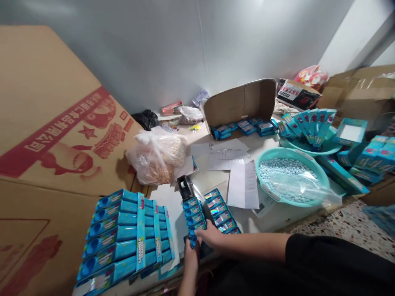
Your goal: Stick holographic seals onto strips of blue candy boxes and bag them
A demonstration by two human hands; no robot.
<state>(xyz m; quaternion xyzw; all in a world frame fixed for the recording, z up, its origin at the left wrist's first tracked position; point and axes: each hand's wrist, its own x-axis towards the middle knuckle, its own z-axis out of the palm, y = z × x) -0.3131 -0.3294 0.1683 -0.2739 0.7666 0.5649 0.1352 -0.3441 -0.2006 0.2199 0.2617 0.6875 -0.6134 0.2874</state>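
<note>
At the near end of a row of small blue boxes (192, 213), my right hand (213, 235) is closed with its fingertips on the nearest small blue box (193, 241). My left hand (191, 251) grips that same box from the near side. Just right of my hands, a second row of blue boxes (219, 209) shows shiny tops. A black tape dispenser (184, 187) stands at the far end of the row. To the left, several blue display boxes (123, 234) with round cut-outs are stacked closely together.
A turquoise basin (262, 181) holds pale blue candies and a clear plastic bag (296, 187). Behind it, another basin (284, 144) bears fanned blue cartons. White papers (243, 185), bagged nuts (160, 156) and an open cardboard box (240, 98) lie farther back. A large carton (46, 123) stands left.
</note>
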